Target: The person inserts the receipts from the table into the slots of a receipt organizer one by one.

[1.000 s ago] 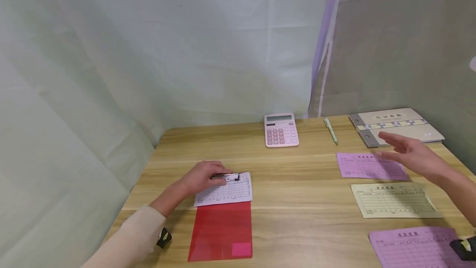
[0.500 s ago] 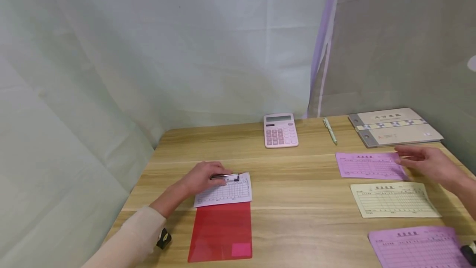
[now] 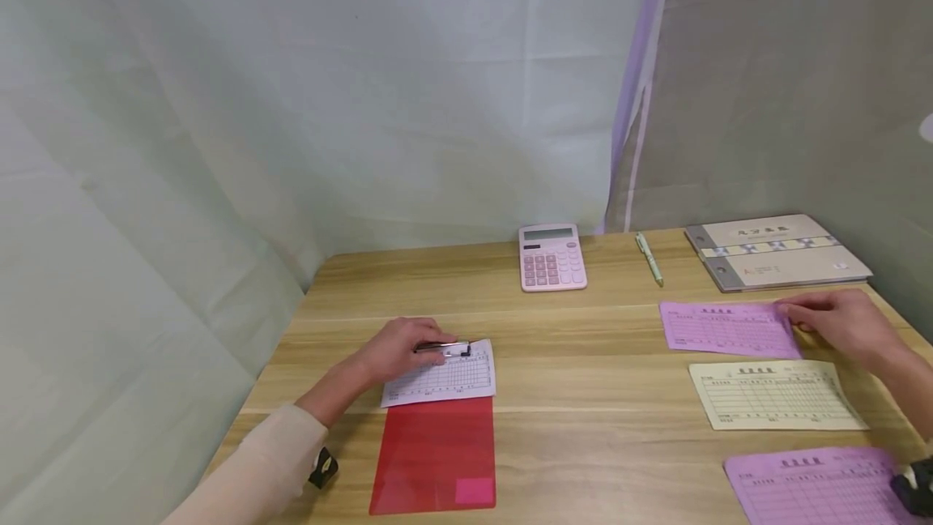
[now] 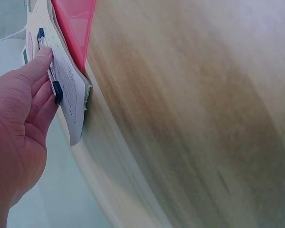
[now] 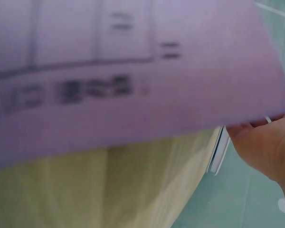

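Observation:
My left hand [image 3: 401, 347] is at the top of a red clipboard [image 3: 440, 452], its thumb on the metal clip [image 4: 51, 71]. A white printed form [image 3: 455, 379] is under that clip and covers the clipboard's upper part. On the right side of the table, my right hand [image 3: 849, 326] pinches the right edge of the far purple form [image 3: 729, 329]. Close below it lies a pale yellow form [image 3: 773, 395]. Nearer me is another purple form [image 3: 802, 484], partly cut off by the frame. In the right wrist view, a purple form [image 5: 204, 85] hides most of the fingers.
A pink calculator [image 3: 552, 258] lies at the back of the wooden table [image 3: 583, 428], with a light green pen [image 3: 649, 259] to its right. Behind my right hand is a binder [image 3: 773, 249] at the back right corner. Cloth curtains [image 3: 437, 104] hang right behind the table.
My right hand has come down from above the far purple form and now pinches its right edge. The left hand and clipboard have stayed put.

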Demonstrator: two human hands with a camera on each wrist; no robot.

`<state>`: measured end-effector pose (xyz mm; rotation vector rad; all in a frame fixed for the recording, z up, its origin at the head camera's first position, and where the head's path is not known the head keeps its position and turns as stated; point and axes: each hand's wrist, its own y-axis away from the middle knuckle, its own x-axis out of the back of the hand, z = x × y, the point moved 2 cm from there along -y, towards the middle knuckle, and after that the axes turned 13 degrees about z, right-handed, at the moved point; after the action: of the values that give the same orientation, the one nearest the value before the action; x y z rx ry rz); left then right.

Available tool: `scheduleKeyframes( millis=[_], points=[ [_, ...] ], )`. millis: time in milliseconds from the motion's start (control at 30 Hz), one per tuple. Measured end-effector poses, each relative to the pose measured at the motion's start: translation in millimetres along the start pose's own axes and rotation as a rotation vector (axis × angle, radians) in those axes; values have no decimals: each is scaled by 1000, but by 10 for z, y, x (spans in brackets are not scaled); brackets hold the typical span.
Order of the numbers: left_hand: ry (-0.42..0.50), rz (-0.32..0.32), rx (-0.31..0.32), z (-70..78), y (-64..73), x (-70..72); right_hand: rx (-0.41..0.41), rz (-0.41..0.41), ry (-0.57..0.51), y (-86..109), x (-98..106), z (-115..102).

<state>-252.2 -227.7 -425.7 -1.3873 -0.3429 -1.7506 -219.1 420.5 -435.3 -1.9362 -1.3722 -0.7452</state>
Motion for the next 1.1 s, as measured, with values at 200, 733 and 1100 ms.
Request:
scheduleKeyframes(
  millis=[200,733,1100],
  points=[
    [-4,-1,14,3,6,0,18,19,-20,-39,56,-126],
    [-16,5,-14,-49,13,-15,68,-176,-307,-2,-191,-1170],
    [-13,21,-53,-38,-4,-16,-79,-286,-536,339,-900,-1623]
  ],
)
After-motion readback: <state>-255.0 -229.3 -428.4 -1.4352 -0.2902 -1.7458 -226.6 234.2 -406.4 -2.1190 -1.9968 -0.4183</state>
